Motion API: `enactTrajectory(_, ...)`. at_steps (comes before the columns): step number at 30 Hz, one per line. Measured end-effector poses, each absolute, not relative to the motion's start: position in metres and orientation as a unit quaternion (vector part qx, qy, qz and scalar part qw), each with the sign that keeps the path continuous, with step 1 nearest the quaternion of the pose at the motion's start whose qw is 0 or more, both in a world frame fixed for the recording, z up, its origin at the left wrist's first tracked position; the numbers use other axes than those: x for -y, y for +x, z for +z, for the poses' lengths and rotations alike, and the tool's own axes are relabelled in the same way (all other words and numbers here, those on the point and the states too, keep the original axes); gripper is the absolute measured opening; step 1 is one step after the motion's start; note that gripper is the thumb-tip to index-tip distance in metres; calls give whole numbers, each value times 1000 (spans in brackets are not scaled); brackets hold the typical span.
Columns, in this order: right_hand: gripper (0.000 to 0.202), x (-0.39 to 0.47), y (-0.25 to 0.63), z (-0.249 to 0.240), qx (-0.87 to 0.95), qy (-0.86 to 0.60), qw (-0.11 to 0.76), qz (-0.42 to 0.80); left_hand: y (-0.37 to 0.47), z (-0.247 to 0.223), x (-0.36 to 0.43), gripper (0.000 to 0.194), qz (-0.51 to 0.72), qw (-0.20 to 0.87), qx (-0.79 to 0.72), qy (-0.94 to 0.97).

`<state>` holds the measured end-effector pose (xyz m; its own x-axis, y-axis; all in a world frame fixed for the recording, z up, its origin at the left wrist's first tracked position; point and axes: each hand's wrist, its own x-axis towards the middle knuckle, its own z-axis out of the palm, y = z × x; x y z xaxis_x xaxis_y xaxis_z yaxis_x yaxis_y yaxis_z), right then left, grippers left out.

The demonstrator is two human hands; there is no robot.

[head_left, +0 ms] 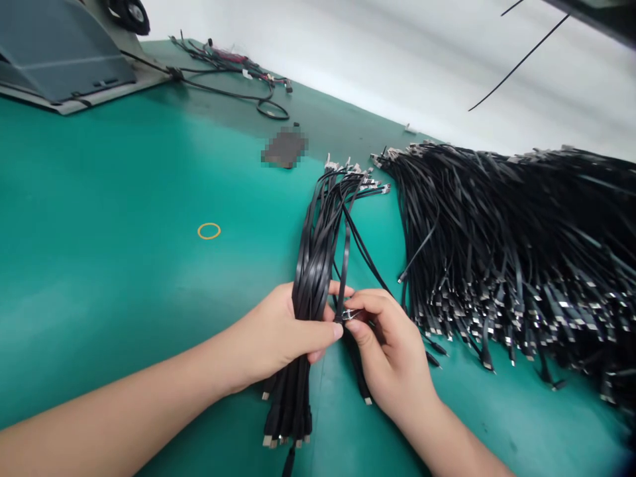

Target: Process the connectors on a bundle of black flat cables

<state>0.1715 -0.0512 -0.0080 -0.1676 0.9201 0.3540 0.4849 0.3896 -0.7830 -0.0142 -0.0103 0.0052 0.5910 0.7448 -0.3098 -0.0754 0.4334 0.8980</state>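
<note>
One cable bundle point(315, 265) sat clamped in left hand point(281, 331); right hand point(392, 351) pinched a connector point(350, 315) beside it. Green table point(124, 199) held a big cable pile point(497, 232) right, yellow band point(209, 224) left; white wall point(348, 59) stood behind.

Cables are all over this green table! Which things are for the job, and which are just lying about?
Being worked on:
- cable bundle, in the left hand
- small plug end, in the right hand
- probably the big cable pile

Seemingly just lying about:
- yellow ring
- tangled wires at the back
</note>
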Motion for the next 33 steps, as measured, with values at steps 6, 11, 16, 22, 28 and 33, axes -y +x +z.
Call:
enactTrajectory(6,16,50,175,-6,729,-490,412,244,-14,6,10,7,267,764,-367,459)
enactTrajectory(11,14,48,178,-2,739,-498,398,217,-13,3,11,43,276,759,-366,463)
enactTrajectory(16,13,48,179,4,762,-488,386,181,-13,5,11,45,282,758,-363,463)
enactTrajectory(22,11,51,182,0,659,-537,455,265,-13,8,12,46,271,760,-378,454)
enactTrajectory(28,10,56,172,5,581,-427,481,498,-12,9,10,12,252,740,-363,507)
enactTrajectory(33,12,56,165,7,478,-355,496,633,-14,14,12,10,200,722,-376,545)
